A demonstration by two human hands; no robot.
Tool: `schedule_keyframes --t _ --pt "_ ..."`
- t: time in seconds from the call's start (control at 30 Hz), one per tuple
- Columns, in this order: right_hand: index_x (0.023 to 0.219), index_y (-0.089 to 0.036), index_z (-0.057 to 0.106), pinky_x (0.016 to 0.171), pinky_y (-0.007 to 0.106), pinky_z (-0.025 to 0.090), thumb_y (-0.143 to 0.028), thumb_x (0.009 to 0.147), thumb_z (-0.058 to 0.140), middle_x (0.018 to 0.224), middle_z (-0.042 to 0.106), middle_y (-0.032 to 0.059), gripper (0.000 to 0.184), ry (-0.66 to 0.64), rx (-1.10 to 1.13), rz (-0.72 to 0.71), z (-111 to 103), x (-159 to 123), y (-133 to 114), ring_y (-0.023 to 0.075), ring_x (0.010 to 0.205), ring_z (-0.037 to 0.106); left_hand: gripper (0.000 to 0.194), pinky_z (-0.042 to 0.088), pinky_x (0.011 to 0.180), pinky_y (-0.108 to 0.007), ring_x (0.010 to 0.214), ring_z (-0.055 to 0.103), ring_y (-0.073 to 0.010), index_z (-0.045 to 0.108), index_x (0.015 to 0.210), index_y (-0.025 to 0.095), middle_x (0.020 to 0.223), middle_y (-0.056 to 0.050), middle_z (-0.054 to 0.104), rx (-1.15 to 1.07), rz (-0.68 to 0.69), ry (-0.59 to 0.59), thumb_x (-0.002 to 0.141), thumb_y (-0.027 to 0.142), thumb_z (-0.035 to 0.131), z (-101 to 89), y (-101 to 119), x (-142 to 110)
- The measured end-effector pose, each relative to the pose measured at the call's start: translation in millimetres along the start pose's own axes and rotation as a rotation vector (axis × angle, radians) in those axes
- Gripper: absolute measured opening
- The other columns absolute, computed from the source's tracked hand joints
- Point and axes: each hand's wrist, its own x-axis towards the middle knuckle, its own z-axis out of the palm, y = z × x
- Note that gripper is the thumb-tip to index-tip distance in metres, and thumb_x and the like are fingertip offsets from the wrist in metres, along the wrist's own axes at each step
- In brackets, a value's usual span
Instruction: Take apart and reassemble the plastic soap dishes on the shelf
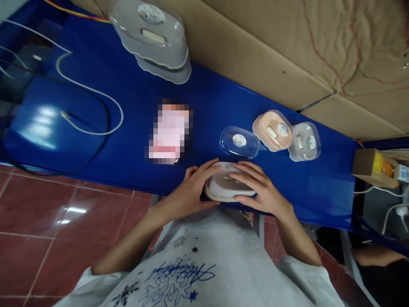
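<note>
A light-coloured oval plastic container (220, 187) sits at the near edge of the blue table, between my two hands. My left hand (200, 183) wraps its left side, fingertips on the top rim. From the right, my right hand (262, 185) grips it with fingers reaching over the top and the thumb along the near side. Just beyond lies a clear plastic lid (228, 145) with a round sticker. Beside that lid stand a peach container (271, 121) and a grey container (303, 149), each under a clear stickered cover.
Large grey containers (137, 40) are stacked at the back left. A pixelated pink-and-white rectangle (169, 132) lies on the blue table (207, 94). White cable (119, 106) and black cable curl at left. Cardboard (255, 59) lines the back; a small open box (367, 166) stands at right.
</note>
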Motion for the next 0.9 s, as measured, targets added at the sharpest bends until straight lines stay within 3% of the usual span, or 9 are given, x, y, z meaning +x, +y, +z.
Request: schedule_keyframes --t 0.13,0.23,0.33,0.47,0.53,0.6,0.7,0.8,0.9 --pt "0.154 -0.033 0.058 0.12 0.054 0.053 -0.045 0.103 0.072 0.163 0.059 0.0089 0.055 0.081 -0.01 0.005 -7 2 10 0.0296 0.148 0.057 0.1 0.038 0.119 -0.065 0.162 0.041 -0.0424 0.02 0.172 0.044 0.18 -0.017 0.032 0.018 0.055 0.018 0.094 0.028 0.081 5.9 -10 -11" --pt "0.148 -0.031 0.063 0.12 0.056 0.051 -0.041 0.101 0.075 0.159 0.063 0.0095 0.049 0.128 -0.13 -0.005 -4 9 18 0.0313 0.149 0.056 0.099 0.039 0.12 -0.062 0.158 0.046 -0.0419 0.025 0.171 0.045 0.177 -0.014 0.04 -0.005 0.031 0.029 0.093 0.03 0.083 0.0 -12 -22" --pt "0.149 -0.03 0.061 0.126 0.062 0.041 -0.039 0.105 0.07 0.16 0.063 0.0096 0.047 0.146 -0.268 0.043 4 18 25 0.0327 0.152 0.054 0.097 0.04 0.12 -0.061 0.151 0.054 -0.0399 0.026 0.171 0.044 0.169 -0.013 0.051 0.017 0.019 0.002 0.093 0.027 0.083 -10.1 -9 -30" --pt "0.165 -0.028 0.043 0.133 0.073 0.02 -0.043 0.11 0.059 0.171 0.05 0.0132 0.059 0.137 -0.355 0.121 7 21 19 0.0359 0.162 0.043 0.1 0.04 0.121 -0.063 0.151 0.05 -0.0406 0.029 0.168 0.04 0.165 -0.016 0.05 -0.067 0.024 -0.017 0.088 0.024 0.086 -14.0 -3 -31" --pt "0.17 -0.027 0.036 0.134 0.07 0.021 -0.058 0.107 0.059 0.173 0.046 0.0137 0.074 0.119 -0.295 0.054 5 15 6 0.0369 0.165 0.036 0.106 0.043 0.121 -0.06 0.153 0.047 -0.0396 0.031 0.166 0.039 0.164 -0.015 0.047 -0.212 0.036 0.017 0.081 0.021 0.091 -10.1 -1 -29" --pt "0.169 -0.025 0.038 0.134 0.062 0.031 -0.072 0.101 0.059 0.172 0.049 0.0128 0.085 0.052 -0.187 -0.073 6 8 -11 0.0348 0.164 0.039 0.109 0.045 0.121 -0.053 0.154 0.045 -0.0365 0.034 0.163 0.041 0.163 -0.012 0.046 -0.402 0.03 0.102 0.076 0.016 0.094 -3.7 5 -25" --pt "0.159 -0.026 0.053 0.132 0.053 0.039 -0.061 0.103 0.066 0.165 0.058 0.0093 0.068 0.017 -0.127 -0.168 15 2 -35 0.03 0.159 0.046 0.106 0.047 0.121 -0.046 0.152 0.049 -0.031 0.039 0.16 0.049 0.164 -0.005 0.049 -0.764 -0.048 0.238 0.075 0.012 0.093 7.7 21 -18" --pt "0.153 -0.027 0.059 0.134 0.055 0.035 -0.041 0.106 0.068 0.16 0.063 0.0074 0.05 0.117 -0.202 -0.12 28 4 -47 0.0301 0.159 0.045 0.1 0.054 0.114 -0.041 0.148 0.057 -0.029 0.036 0.163 0.053 0.17 -0.002 0.048 -1.237 -0.265 0.289 0.084 0.023 0.089 18.8 40 -9" --pt "0.16 -0.027 0.052 0.134 0.055 0.036 -0.058 0.106 0.061 0.164 0.058 0.0099 0.063 0.119 -0.189 -0.159 32 9 -37 0.0305 0.16 0.044 0.086 0.052 0.119 -0.041 0.144 0.062 -0.0279 0.042 0.165 0.039 0.158 -0.005 0.063 -1.51 -0.581 0.328 0.09 0.027 0.083 26.1 52 -2"
